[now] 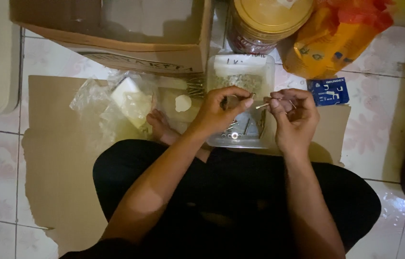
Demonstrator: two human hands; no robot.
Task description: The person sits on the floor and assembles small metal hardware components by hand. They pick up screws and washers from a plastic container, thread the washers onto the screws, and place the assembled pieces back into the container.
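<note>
Right hand [294, 115] curled, fingertips pinching small metal bolt [262, 106]. Left hand [224, 111] half closed, thumb and forefinger meeting at bolt's tip. Both hover over clear plastic container [269, 72] of loose bolts. Cardboard box [130, 52] crowds far edge; bare cardboard sheet [54, 163] open leftward.

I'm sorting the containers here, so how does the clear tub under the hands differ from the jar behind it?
The clear tub is rectangular and see-through; the jar is round with reddish sides. The tub stands open, with small metal pieces lying in it, while the jar is closed by a gold lid. The tub is shallow and the jar looks taller. Both sit on the floor in front of the person.
</note>
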